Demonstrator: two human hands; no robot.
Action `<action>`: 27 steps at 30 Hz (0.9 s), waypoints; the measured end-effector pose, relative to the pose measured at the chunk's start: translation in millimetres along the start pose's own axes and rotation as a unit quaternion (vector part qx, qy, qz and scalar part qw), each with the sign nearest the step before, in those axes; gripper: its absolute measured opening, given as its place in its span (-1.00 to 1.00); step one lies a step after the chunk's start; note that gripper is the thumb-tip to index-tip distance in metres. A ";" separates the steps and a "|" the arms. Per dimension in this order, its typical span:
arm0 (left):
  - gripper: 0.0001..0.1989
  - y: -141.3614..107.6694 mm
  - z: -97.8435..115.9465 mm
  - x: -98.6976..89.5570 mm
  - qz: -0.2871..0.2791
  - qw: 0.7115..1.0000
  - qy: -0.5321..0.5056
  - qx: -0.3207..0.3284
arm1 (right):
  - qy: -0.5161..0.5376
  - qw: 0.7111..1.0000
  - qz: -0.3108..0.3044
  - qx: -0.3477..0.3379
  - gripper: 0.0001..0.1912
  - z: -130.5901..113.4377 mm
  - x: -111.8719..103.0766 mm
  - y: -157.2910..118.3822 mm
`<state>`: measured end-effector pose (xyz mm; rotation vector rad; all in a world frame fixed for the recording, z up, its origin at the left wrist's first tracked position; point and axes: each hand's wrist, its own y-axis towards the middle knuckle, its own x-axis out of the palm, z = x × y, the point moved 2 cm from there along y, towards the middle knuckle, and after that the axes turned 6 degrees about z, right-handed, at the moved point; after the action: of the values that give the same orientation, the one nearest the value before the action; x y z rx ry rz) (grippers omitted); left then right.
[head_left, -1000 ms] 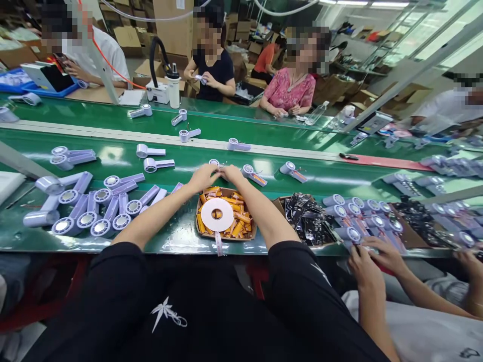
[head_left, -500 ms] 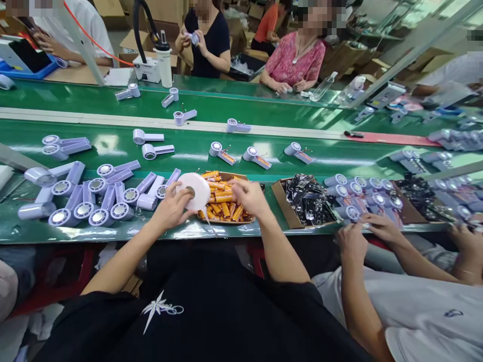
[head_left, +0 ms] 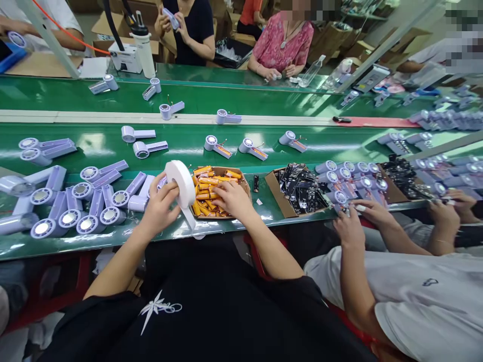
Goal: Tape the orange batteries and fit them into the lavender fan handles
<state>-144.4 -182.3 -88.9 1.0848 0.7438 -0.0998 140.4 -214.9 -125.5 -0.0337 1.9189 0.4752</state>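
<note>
My left hand (head_left: 160,207) grips a roll of white tape (head_left: 184,182), its fingers at the hole in the middle. A loose strip hangs from the roll's lower side, towards the table edge. Under and beside the roll stands a cardboard box (head_left: 247,187) filled with orange-wrapped cylindrical batteries (head_left: 206,188). My right hand (head_left: 234,200) reaches over the right part of this box. Its fingers are slightly apart, with the tips resting on the batteries. Purple handheld-fan housings (head_left: 88,221) lie in a cluster to the left of my left hand.
To the right stands a box of black circuit boards (head_left: 302,193), with more fan housings (head_left: 341,183) beyond it. A co-worker's hands (head_left: 350,221) work there. Several housings with orange batteries (head_left: 254,148) lie on the green belt (head_left: 188,143). People sit across the line.
My right hand has come down and left from above the box onto the batteries. The tape roll has turned more edge-on and shifted left in view. The camera view has shifted too.
</note>
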 end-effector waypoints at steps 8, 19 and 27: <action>-0.65 -13.6 9.5 27.4 -0.067 0.997 -0.015 -0.025 | 0.163 0.983 -0.006 0.079 -0.74 21.1 12.3 28.3; -0.69 -19.6 23.9 7.2 -0.113 0.990 0.071 0.046 | 0.586 0.736 0.261 0.216 -0.45 -14.3 -41.8 2.8; -0.56 -12.2 36.1 3.6 -0.155 0.974 0.124 0.109 | 0.490 0.774 0.333 0.226 -0.52 -43.8 -9.5 -0.2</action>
<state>-128.8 -217.1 -91.2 1.1954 1.1461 -0.3234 105.3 -231.9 -103.3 0.9155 3.0414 0.4775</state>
